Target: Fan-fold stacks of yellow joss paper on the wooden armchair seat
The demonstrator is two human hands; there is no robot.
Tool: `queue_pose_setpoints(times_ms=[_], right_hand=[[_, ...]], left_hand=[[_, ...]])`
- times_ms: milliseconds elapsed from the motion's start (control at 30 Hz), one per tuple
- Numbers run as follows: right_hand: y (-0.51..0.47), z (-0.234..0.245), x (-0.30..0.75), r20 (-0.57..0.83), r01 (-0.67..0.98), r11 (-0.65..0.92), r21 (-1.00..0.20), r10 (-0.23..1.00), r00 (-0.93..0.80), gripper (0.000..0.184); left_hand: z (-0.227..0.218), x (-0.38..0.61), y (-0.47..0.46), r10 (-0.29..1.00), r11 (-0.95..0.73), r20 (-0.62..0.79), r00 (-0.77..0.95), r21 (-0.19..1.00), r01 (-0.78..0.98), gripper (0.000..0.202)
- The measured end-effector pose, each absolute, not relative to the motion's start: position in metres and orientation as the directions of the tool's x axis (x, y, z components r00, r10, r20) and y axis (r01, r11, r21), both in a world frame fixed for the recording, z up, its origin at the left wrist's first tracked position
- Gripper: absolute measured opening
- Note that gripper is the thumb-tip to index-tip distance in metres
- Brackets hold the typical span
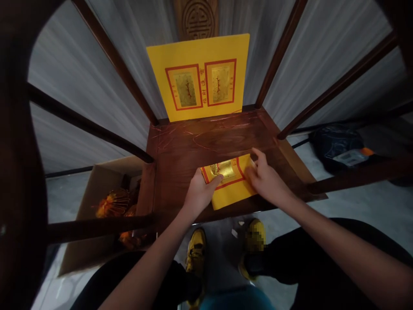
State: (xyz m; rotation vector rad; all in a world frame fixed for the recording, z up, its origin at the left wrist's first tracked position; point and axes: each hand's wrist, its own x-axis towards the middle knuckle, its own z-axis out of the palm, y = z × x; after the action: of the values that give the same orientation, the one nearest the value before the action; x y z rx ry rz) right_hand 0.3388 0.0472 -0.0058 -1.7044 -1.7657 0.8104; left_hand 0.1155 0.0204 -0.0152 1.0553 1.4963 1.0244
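- Left hand (200, 193): grips folded yellow paper (232, 189) with gold foil, red border.
- Right hand (266, 177): holds the paper's right edge.
- Dark wooden surface (209, 142): beneath both.
- Yellow sheet (198, 77): upright beyond, two gold panels.
- Cardboard box (97, 191): left, holding gold-red ornaments (112, 203).

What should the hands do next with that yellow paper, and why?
Maybe press the yellow paper flat along its fold next. It looks partly folded, with one gold square showing. The left hand already holds one side on the wooden seat, and the right hand is at the other edge.
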Motion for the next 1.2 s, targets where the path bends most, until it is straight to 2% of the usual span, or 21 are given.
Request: queue_pose_setpoints(times_ms=[33, 100, 167, 267, 333, 400, 500, 633, 733, 833, 900, 967, 1067, 1200], right_hand=[[0.044, -0.008, 0.335, 0.097, 0.764, 0.141, -0.629, 0.990, -0.102, 0.072], [0.039, -0.010, 0.328, 0.264, 0.835, 0.366, -0.411, 0.924, -0.275, 0.064], [0.037, -0.011, 0.323, 0.289, 0.783, 0.536, -0.316, 0.840, -0.458, 0.061], [0.041, -0.013, 0.320, 0.230, 0.682, 0.636, -0.362, 0.770, -0.596, 0.065], [0.044, -0.015, 0.321, 0.216, 0.669, 0.627, -0.398, 0.773, -0.596, 0.067], [0.046, -0.016, 0.322, 0.212, 0.670, 0.621, -0.408, 0.778, -0.592, 0.067], [0.045, -0.016, 0.321, 0.193, 0.684, 0.619, -0.386, 0.779, -0.596, 0.066], [0.045, -0.017, 0.319, 0.169, 0.700, 0.617, -0.359, 0.781, -0.602, 0.065], [0.050, -0.023, 0.323, 0.155, 0.702, 0.581, -0.411, 0.804, -0.575, 0.067], [0.060, -0.029, 0.333, 0.135, 0.680, 0.420, -0.601, 0.892, -0.431, 0.075], [0.066, -0.030, 0.340, 0.105, 0.602, 0.286, -0.746, 0.943, -0.317, 0.080], [0.069, -0.028, 0.345, 0.061, 0.510, 0.192, -0.839, 0.963, -0.262, 0.079], [0.068, -0.021, 0.345, 0.008, 0.443, 0.122, -0.888, 0.968, -0.250, 0.078], [0.063, -0.020, 0.342, 0.006, 0.450, 0.129, -0.884, 0.964, -0.265, 0.080]], left_hand=[[-0.016, 0.115, 0.021, 0.963, 0.252, -0.231, -0.142, 0.956, 0.151, 0.040], [-0.015, 0.116, 0.022, 0.964, 0.234, -0.202, -0.170, 0.953, 0.194, 0.038], [-0.008, 0.119, 0.020, 0.958, 0.253, -0.207, -0.198, 0.935, 0.249, 0.036], [0.002, 0.126, 0.014, 0.951, 0.261, -0.142, -0.274, 0.844, 0.469, 0.041], [0.004, 0.131, 0.011, 0.959, 0.167, 0.027, -0.280, 0.749, 0.641, 0.049], [-0.001, 0.134, 0.010, 0.966, -0.008, 0.198, -0.168, 0.671, 0.742, 0.051], [-0.014, 0.136, 0.013, 0.956, -0.239, 0.285, 0.067, 0.629, 0.740, 0.045], [-0.021, 0.132, 0.021, 0.953, -0.287, 0.255, 0.164, 0.586, 0.758, 0.048], [-0.016, 0.130, 0.024, 0.966, -0.241, 0.203, 0.158, 0.507, 0.828, 0.044], [-0.012, 0.130, 0.025, 0.980, -0.185, 0.156, 0.127, 0.458, 0.869, 0.040], [-0.011, 0.131, 0.026, 0.987, -0.148, 0.127, 0.099, 0.477, 0.867, 0.040], [-0.012, 0.131, 0.028, 0.991, -0.118, 0.109, 0.072, 0.509, 0.853, 0.039], [-0.011, 0.134, 0.031, 0.995, -0.067, 0.103, 0.010, 0.565, 0.822, 0.038], [-0.010, 0.139, 0.033, 0.991, -0.010, 0.112, -0.072, 0.603, 0.798, 0.033]])
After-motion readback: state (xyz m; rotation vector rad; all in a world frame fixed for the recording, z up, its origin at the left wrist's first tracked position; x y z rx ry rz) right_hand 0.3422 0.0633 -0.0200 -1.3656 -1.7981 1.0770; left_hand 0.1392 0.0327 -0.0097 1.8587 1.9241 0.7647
